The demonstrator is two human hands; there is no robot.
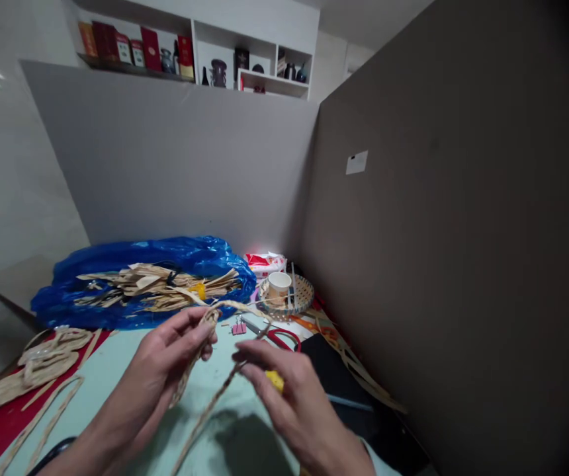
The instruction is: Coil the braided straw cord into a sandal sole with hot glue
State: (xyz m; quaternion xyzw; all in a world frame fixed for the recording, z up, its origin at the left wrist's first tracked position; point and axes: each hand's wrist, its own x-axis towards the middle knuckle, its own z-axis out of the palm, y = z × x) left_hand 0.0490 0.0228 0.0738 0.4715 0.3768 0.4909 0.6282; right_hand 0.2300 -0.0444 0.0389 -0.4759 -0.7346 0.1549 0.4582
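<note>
Grey partition walls (175, 165) enclose the pale table (116, 370) — left hand (175, 347) and right hand (284, 390) each pinch the straw braid (205, 396); blue bag (140, 271) at eleven o'clock.

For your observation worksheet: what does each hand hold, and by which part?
Left hand pinches the braided straw strip near its looped top; right hand grips the strip's other strand lower down, plus something yellow.

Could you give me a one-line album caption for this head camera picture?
Left hand and right hand work a braided straw strip above a pale green table, blue bag of straw behind.
</note>
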